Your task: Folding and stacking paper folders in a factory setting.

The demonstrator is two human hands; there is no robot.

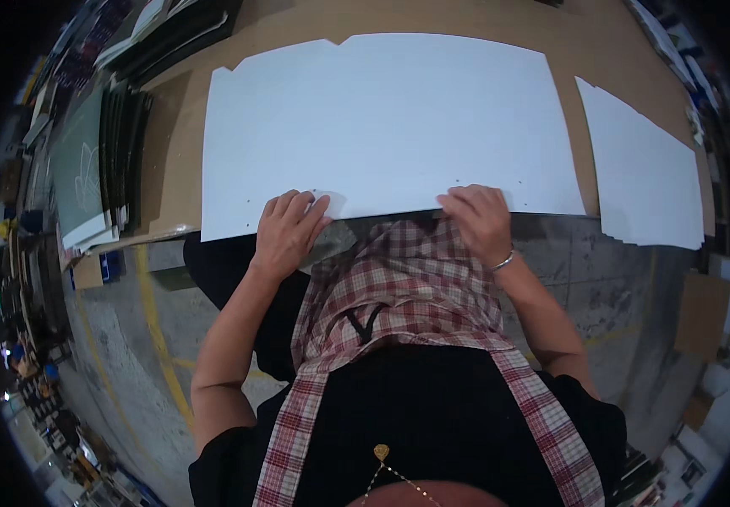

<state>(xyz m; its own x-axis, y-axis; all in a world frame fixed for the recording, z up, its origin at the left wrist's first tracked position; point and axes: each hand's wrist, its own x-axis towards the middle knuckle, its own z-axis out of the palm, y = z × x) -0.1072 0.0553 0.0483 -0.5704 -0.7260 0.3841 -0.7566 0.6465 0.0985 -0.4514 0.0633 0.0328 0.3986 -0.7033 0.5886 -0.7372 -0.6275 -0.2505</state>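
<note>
A large white cardboard sheet [390,127] lies flat on the brown table, with two small notches in its far edge and several small dark holes along its near side. My left hand [287,232] is closed on the near edge, left of the middle, its fingers curled on the top face. Farther right, my right hand [481,221] grips the same edge, fingers bent over it, with a bracelet at the wrist. The undersides of both grips are hidden.
To the right lies a stack of white sheets [644,169]. Dark green folded boards [86,169] stand stacked at the left, and more dark and white boards [174,42] lie at the far left. The brown table surface [466,15] shows beyond the sheet.
</note>
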